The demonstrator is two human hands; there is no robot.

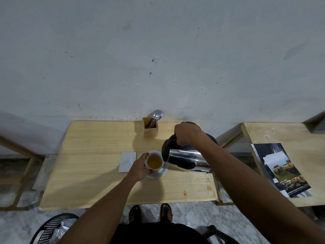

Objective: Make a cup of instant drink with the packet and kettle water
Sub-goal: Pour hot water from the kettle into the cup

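A white cup point(154, 162) holding amber liquid stands on a white saucer point(159, 173) in the middle of the wooden table point(91, 173). My left hand point(139, 169) grips the cup's left side. My right hand point(187, 133) holds the black handle of a steel kettle point(186, 160), which is tilted left with its spout over the cup's right rim. A thin stream of water runs into the cup. A pale packet point(127, 161) lies flat on the table just left of the cup.
A wooden holder point(150, 127) with spoons stands at the table's back edge by the wall. A second table point(288, 155) to the right carries brochures point(281, 169). A black mesh bin point(52, 228) sits on the floor at lower left.
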